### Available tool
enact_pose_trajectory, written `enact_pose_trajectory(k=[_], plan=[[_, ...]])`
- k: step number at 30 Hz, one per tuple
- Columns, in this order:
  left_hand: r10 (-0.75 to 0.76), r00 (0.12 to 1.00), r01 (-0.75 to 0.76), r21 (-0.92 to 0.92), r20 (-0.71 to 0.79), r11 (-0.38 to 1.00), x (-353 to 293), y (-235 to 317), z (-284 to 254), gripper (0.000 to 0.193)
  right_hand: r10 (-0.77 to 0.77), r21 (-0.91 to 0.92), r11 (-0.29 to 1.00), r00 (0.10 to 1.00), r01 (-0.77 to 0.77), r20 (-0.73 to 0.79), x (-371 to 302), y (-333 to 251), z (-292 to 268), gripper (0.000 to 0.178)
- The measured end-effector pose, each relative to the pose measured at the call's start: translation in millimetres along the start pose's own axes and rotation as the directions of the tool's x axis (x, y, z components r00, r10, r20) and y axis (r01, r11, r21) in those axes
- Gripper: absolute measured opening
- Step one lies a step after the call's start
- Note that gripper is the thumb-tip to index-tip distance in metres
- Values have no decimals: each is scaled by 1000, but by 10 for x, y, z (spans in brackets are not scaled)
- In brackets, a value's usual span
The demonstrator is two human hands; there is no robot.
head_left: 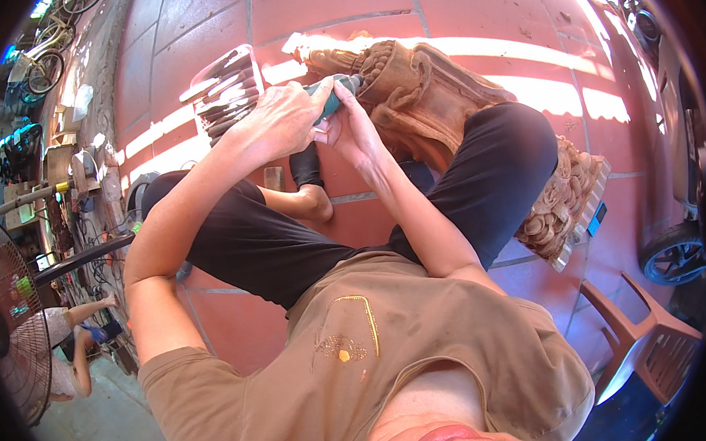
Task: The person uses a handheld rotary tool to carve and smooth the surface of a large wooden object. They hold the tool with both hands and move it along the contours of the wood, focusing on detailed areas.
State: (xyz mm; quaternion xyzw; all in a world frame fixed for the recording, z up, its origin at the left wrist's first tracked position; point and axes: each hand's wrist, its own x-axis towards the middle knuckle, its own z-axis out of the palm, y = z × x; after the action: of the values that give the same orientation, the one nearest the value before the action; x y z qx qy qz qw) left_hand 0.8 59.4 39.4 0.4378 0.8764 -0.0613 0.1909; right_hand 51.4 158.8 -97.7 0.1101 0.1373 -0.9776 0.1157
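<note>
The left hand (283,112) is closed around a green-blue power tool (330,103), back of the hand uppermost. The right hand (354,134) grips the same tool from the other side, close to its dark nose. The tool sits between both hands, ahead of the crossed legs, its nose directed right toward a brown wood carving (434,96). Whether the tip actually touches the wood is hard to confirm at this size.

The carving lies on the red tile floor (342,13), in front of the right knee, and bears raised, curling relief; bands of sunlight cross the tiles around it. Left of the carving, beyond the left hand, stands a tray (255,64) of long dark pieces laid side by side. A small wood block (273,179) rests near the bare foot.

A second carving (558,206), densely worked, lies beyond the right thigh, with a blue flat object (597,219) at its edge. A brown plastic chair (650,329) is at lower right; a fan (11,318) occupies the far left.
</note>
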Motion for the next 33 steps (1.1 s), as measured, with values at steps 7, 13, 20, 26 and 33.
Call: enact_pose_trajectory(k=[7,13,20,26,33], plan=[[33,999,-33,-21,-15,999,54,-41,103,74,12,-10,1000,999,-13,-32,-3,-12,-2,36],[19,1000,-19,-17,15,1000,32,43,22,73,9,-11,1000,998,-10,-66,-47,-32,47,35],[58,995,-57,19,-85,998,-37,61,25,57,6,3,1000,999,-6,-41,-96,-15,33,34],[46,998,-46,-5,-34,999,12,17,35,67,9,14,1000,998,-8,-60,-91,-15,43,32],[8,999,-8,3,-32,1000,-13,-28,114,75,7,-12,1000,1000,-7,-10,-71,-24,43,30]])
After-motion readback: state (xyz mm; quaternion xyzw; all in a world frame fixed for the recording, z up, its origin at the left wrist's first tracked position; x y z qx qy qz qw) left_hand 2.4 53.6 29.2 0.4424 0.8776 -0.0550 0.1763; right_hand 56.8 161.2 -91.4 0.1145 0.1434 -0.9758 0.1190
